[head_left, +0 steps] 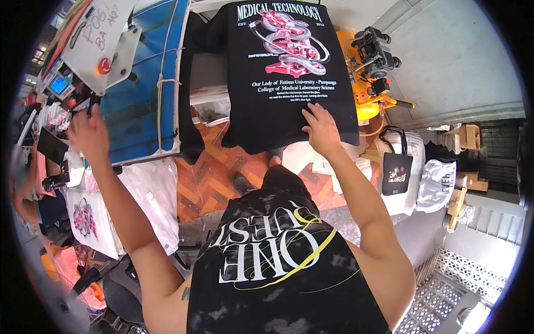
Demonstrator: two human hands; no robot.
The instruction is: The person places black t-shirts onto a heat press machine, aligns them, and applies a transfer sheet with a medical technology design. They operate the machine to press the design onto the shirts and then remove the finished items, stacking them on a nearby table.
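A black T-shirt [289,125] with a red and silver printed graphic and white lettering lies flat at the top centre. My right hand [321,128] is at its lower part, fingers apart on the dark fabric. At the upper left is a blue heat press [136,117] with a pale rope across it and a white control plate [86,55] carrying a red button. My left hand [89,133] is beside the press's lower left corner, fingers apart and slightly bent, holding nothing that shows. Dark fabric [192,133] hangs between the press and the shirt.
A yellow compressor [367,106] stands right of the shirt. A black tote bag [396,181] and white garments [436,186] lie at right. White printed sheets [128,206] lie lower left, near a chair [122,295]. Another person's arm [25,203] shows at the left edge, above a wooden-patterned floor [206,172].
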